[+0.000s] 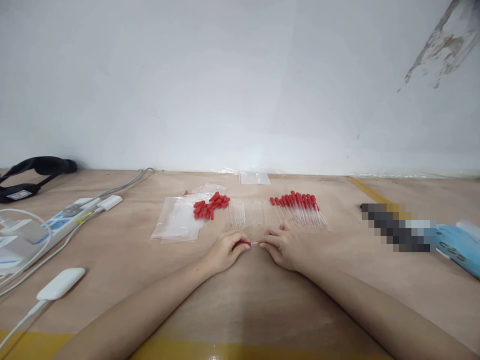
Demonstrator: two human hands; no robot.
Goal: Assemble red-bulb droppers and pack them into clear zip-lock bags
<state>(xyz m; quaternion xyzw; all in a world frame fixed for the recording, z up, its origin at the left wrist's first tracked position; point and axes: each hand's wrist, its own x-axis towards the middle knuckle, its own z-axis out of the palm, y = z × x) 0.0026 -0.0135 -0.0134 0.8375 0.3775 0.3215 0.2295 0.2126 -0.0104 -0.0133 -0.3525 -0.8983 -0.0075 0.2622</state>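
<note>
Between thumb and fingers, my left hand (227, 251) pinches a red rubber dropper bulb (245, 243). My right hand (281, 246) faces it, its fingertips closed on a thin clear glass tube (255, 243) that meets the bulb's open end. How far the tube sits inside the bulb cannot be made out. Just beyond my left hand lies a pile of loose red bulbs (210, 206). Clear tubes (243, 214) are laid side by side behind the gap between my hands. Past my right hand rests a row of droppers with red bulbs fitted (300, 205).
Clear plastic bags (176, 220) lie left of the bulbs, and another bag (255, 178) is by the wall. A power strip (56, 225) with cables and a white charging case (62, 283) occupy the left. On the right are a blurred dark object (393, 227) and a blue packet (457, 247).
</note>
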